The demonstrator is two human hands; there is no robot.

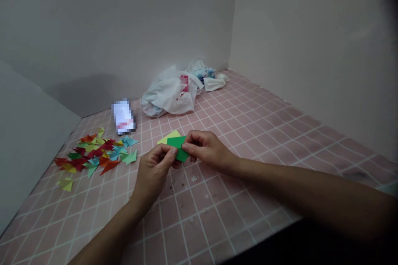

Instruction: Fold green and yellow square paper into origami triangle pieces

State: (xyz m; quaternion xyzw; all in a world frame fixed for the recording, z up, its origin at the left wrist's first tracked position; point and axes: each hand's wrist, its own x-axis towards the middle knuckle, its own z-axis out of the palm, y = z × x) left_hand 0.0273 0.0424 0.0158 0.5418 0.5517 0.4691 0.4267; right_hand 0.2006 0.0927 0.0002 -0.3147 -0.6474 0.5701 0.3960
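Note:
Between my two hands is a small sheet of green paper point(176, 144), held up over the table. My left hand point(157, 167) pinches its left edge between thumb and fingers. On the opposite side, my right hand point(207, 149) grips the right edge with thumb and curled fingers. Just behind the green sheet lies yellow paper point(169, 136), partly covered by it. To the left of my left hand, a pile of folded paper pieces point(96, 151) in red, orange, yellow, green and blue spreads over the table.
A phone point(123, 116) with a lit, blurred screen stands behind the folded pieces. Near the back wall sit a crumpled white plastic bag point(169, 93) and a blue-and-white tissue pack point(203, 72). A pink checked cloth point(248, 132) covers the table; walls border its back and sides.

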